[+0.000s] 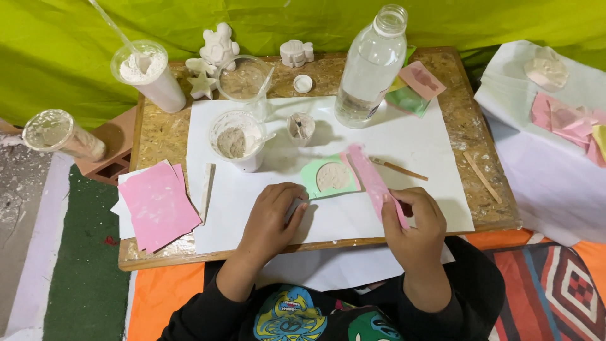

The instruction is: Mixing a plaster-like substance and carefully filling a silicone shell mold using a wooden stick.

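Right hand: fingers pinch the near end of a pink strip, held slanted above the white sheet.
Left hand: fingers curled together, pressing flat on the sheet just beside a green mould filled with pale plaster; whether anything lies under them cannot be told.
Counter, chipboard: the mould lies at mid-sheet, touching the strip's far end.
Also present: white cup of plaster mix; small cup; clear water bottle, uncapped; brush; pink cards at the left edge; plaster figures at the back.
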